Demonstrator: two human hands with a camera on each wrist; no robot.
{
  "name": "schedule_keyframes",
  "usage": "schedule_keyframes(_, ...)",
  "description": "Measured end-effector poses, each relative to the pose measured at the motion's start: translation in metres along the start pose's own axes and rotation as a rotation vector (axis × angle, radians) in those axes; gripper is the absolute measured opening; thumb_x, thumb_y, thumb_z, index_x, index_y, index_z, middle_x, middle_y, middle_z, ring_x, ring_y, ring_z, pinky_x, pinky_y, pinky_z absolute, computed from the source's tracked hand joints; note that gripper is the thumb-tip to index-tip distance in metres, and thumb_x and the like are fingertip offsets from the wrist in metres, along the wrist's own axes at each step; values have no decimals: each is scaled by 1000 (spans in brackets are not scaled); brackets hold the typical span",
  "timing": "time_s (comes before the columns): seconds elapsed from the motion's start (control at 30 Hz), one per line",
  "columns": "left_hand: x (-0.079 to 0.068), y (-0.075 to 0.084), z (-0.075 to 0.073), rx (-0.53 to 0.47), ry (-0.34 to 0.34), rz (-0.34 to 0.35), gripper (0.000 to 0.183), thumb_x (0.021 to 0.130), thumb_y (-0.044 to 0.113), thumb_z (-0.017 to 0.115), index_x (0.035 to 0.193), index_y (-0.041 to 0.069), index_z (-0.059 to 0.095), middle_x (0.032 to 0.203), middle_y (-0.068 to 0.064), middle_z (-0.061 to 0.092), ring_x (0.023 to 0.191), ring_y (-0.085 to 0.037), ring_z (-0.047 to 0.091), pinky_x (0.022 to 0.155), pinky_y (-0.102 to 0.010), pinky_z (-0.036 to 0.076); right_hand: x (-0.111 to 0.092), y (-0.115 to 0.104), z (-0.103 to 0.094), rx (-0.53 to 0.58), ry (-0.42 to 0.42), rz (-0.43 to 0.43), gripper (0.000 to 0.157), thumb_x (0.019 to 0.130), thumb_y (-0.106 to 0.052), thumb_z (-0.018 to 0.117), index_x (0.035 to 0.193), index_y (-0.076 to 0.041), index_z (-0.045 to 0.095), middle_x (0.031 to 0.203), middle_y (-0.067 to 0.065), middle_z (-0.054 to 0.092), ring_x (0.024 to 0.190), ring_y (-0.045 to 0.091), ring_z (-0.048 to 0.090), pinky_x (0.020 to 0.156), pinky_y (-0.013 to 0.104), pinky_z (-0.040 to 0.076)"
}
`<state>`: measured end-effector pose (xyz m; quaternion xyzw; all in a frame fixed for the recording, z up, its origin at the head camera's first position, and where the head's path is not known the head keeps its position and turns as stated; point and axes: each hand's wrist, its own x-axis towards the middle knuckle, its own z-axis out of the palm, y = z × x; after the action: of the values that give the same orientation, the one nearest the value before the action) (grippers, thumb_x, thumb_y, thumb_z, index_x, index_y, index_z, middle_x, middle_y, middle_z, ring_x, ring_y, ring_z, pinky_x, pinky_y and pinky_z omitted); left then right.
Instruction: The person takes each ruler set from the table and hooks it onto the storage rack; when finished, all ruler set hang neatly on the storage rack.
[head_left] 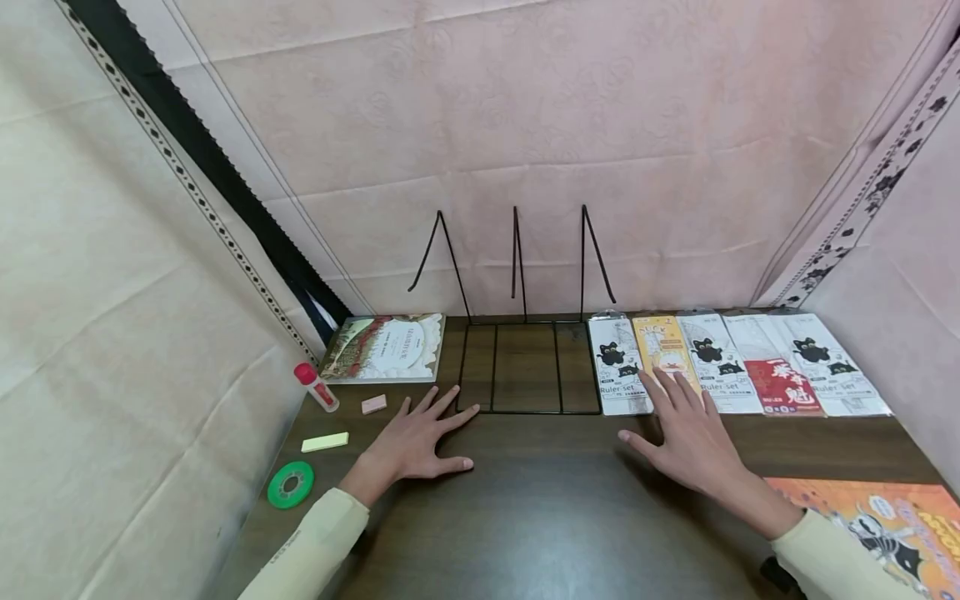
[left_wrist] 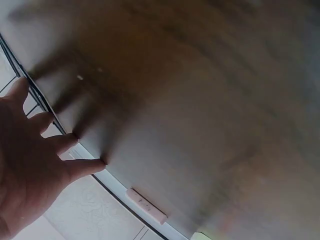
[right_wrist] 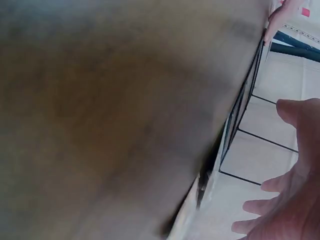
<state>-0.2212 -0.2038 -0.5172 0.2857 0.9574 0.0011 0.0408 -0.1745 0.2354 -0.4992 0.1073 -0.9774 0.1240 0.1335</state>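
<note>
My left hand (head_left: 415, 440) is spread flat over the table, its fingertips near the front left corner of a black wire rack (head_left: 525, 412). Fingers apart, my right hand (head_left: 688, 433) hovers by the lower edges of a yellow packet (head_left: 663, 342) and a white ruler set packet (head_left: 609, 350). Neither hand grips anything. Three upright wire prongs rise from the back of the rack. In the left wrist view, the left fingers (left_wrist: 82, 167) stretch out beside a pink eraser (left_wrist: 146, 205). The right wrist view shows the right thumb (right_wrist: 290, 111) and fingers extended before the rack's wires.
Left of the rack lies a picture-covered book (head_left: 390, 346). A red-capped glue stick (head_left: 317, 387), a pale yellow strip (head_left: 325, 442) and a green tape roll (head_left: 290, 485) line the left edge. More packets (head_left: 783, 379) lie at right, above an orange illustrated sheet (head_left: 885, 525).
</note>
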Motion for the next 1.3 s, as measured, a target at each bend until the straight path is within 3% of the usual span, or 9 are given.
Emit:
schedule_keyframes(0.47, -3, 0, 3, 1, 1, 7, 88, 74, 89, 40, 150, 50, 16, 164, 0, 14, 148, -39, 18, 105, -74, 24, 46, 20, -18, 68, 11, 16, 101, 77, -68, 64, 152, -10, 28, 153, 22, 32, 141, 46, 26, 110, 64, 24)
schedule_keyframes(0.67, -3, 1, 2, 4, -15, 0, 91, 73, 89, 40, 150, 50, 14, 164, 0, 11, 149, -39, 15, 105, -73, 23, 60, 23, -14, 104, -36, 44, 103, 75, -58, 73, 152, -8, 27, 154, 22, 31, 140, 44, 27, 107, 66, 28)
schedule_keyframes(1.07, 0, 0, -2, -28, -31, 5, 93, 72, 88, 44, 150, 48, 14, 164, 0, 11, 149, -40, 13, 104, -75, 21, 88, 31, 5, 208, -131, 135, 106, 74, -52, 78, 153, -8, 22, 149, 30, 31, 133, 51, 33, 102, 66, 33)
schedule_keyframes(1.3, 0, 1, -2, -32, -48, 4, 93, 72, 89, 43, 150, 49, 13, 164, 0, 9, 149, -40, 12, 106, -74, 20, 100, 35, 11, 291, -181, 181, 105, 75, -43, 80, 151, 0, 21, 140, 32, 39, 121, 47, 44, 94, 61, 42)
